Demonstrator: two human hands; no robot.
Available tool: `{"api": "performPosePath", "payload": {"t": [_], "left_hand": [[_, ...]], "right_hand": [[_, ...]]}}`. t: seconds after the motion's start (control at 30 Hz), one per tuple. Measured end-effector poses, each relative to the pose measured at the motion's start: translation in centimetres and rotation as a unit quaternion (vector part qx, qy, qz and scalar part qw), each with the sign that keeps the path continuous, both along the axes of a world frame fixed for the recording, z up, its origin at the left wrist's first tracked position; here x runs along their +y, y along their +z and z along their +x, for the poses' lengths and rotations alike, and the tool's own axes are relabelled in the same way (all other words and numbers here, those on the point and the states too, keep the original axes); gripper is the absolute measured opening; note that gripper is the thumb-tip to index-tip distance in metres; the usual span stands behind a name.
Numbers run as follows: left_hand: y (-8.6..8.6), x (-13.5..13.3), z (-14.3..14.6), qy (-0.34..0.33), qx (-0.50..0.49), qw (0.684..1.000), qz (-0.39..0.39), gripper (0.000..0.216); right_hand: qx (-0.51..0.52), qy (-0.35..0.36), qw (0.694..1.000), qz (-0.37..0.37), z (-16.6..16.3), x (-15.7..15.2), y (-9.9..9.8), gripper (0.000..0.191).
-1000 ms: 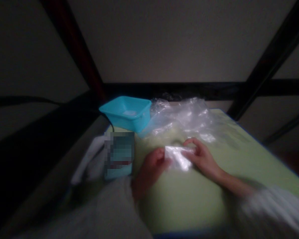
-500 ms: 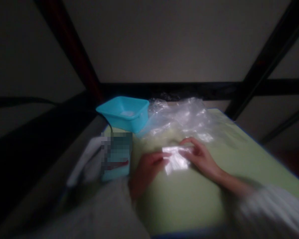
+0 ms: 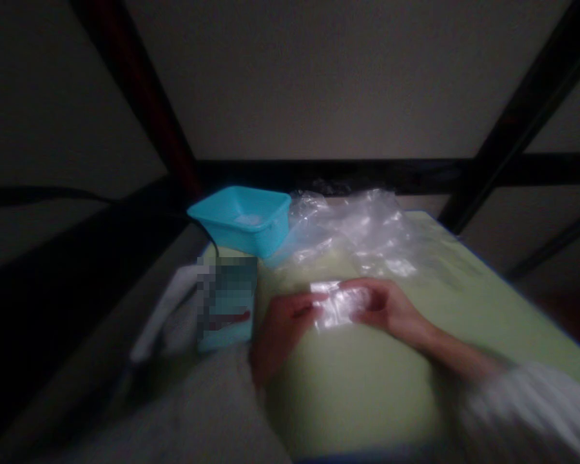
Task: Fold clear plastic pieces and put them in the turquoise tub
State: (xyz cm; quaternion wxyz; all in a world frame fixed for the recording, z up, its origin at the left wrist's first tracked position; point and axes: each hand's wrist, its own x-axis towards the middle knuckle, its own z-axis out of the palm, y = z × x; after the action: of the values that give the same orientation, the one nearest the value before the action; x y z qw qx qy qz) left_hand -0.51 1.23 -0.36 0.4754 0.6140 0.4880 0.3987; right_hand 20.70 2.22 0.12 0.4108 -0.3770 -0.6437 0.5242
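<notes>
Shiny packet (image 3: 337, 308): over the worktop's (image 3: 357, 386) middle
Left hand (image 3: 281, 327): fingers clamped on the packet's left side
Right hand (image 3: 391, 309): fingers clamped on its right side
Blue basket (image 3: 258, 240): worktop's far left corner

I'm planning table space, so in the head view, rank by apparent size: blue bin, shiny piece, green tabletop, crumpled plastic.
1. Green tabletop
2. Crumpled plastic
3. Blue bin
4. Shiny piece, partly hidden by the fingers

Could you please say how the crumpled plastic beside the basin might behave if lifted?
The crumpled plastic is probably floppy, given its irregular folds. It looks thin and see-through, so likely light. Glossy highlights suggest it may be slippery.
</notes>
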Motion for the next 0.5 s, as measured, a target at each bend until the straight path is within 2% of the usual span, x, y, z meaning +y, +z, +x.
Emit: {"api": "performPosePath", "payload": {"t": [0.1, 0.17, 0.23, 0.37, 0.43, 0.5], "left_hand": [[-0.3, 0.3, -0.2, 0.006, 0.002, 1.000, 0.008, 0.029], [-0.4, 0.4, -0.2, 0.004, 0.009, 1.000, 0.015, 0.029], [-0.4, 0.4, -0.2, 0.003, 0.009, 1.000, 0.018, 0.028], [0.0, 0.0, 0.0, 0.001, 0.011, 1.000, 0.026, 0.029], [0.2, 0.0, 0.1, -0.001, 0.019, 0.999, 0.028, 0.029], [0.2, 0.1, 0.0, 0.005, 0.025, 0.999, 0.026, 0.029]], "right_hand": [[0.015, 0.049, 0.999, 0.014, 0.4, 0.1, 0.2, 0.050], [0.018, 0.060, 0.998, 0.024, 0.5, 0.0, 0.5, 0.048], [0.013, 0.050, 0.998, 0.034, 0.3, -0.1, 0.7, 0.040], [-0.027, -0.021, 0.998, 0.061, -0.4, -0.3, 0.5, 0.026], [-0.024, -0.027, 0.998, 0.058, -0.7, -0.3, 0.0, 0.030], [0.005, 0.007, 0.999, 0.035, -0.9, -0.4, -0.6, 0.044]]}}
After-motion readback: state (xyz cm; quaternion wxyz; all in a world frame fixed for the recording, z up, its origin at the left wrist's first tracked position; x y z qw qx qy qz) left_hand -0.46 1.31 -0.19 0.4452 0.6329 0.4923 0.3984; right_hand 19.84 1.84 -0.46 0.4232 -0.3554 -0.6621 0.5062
